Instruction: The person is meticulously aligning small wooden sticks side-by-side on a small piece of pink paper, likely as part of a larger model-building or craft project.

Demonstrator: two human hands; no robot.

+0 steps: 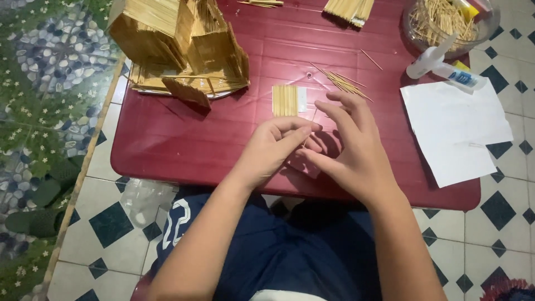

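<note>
My left hand (273, 147) and my right hand (348, 147) meet over the near middle of a low red plastic table (184, 145). Between their fingertips they pinch one thin toothpick (310, 127), held nearly upright. Just beyond the fingers lies a small flat panel of toothpicks glued side by side on white paper (285, 100). A loose bundle of toothpicks (343, 83) lies on the table behind my right hand.
A model house built of toothpicks (181, 44) stands on a plate at the table's far left. A clear bowl of toothpicks (446, 22), a glue bottle (440, 64) and a white sheet of paper (454, 131) sit at the right. More stick bundles (348, 10) lie at the far edge.
</note>
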